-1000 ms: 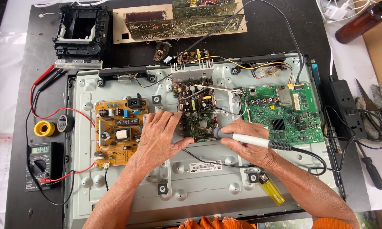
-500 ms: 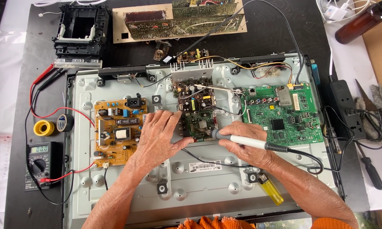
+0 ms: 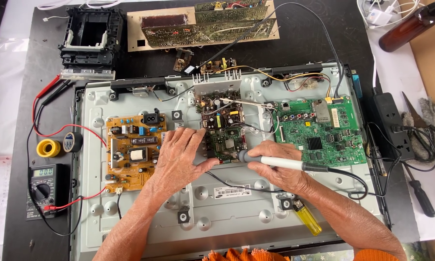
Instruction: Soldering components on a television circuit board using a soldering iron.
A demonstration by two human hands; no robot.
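The right hand (image 3: pixel 280 171) grips a pen-shaped iron (image 3: pixel 275 162), lying sideways, tip pointing left at the board (image 3: pixel 224 133). The left hand (image 3: pixel 181 157) lies flat and open, holding nothing, beside that board

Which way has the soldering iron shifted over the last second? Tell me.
No real shift. The soldering iron in the right hand keeps its tip at the lower edge of the middle circuit board, level with the green board as before.
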